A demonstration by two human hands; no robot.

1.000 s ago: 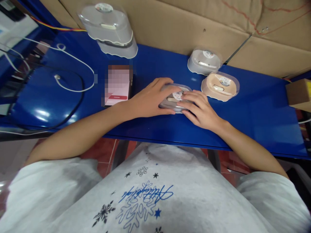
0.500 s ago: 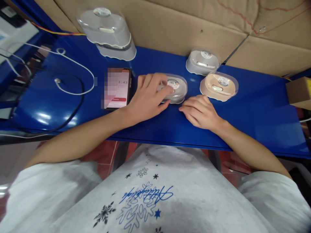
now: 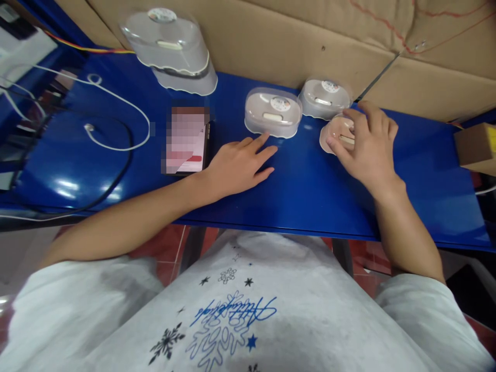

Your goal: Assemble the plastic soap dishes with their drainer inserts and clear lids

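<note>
My left hand lies on the blue table with its fingers spread, just in front of a clear-lidded white container. My right hand is wrapped over a peach container, its thumb at the near left side and its fingers over the lid, hiding the right part. Behind the peach one stands another white container with a clear lid and round sticker.
Stacked containers stand at the back left. A phone lies left of my left hand. White and black cables run over the table's left part. Cardboard lines the back; a small box is at the right edge.
My left hand has let go of the white container, which now sits farther back. My right hand has moved right and up from the table onto the peach container.
</note>
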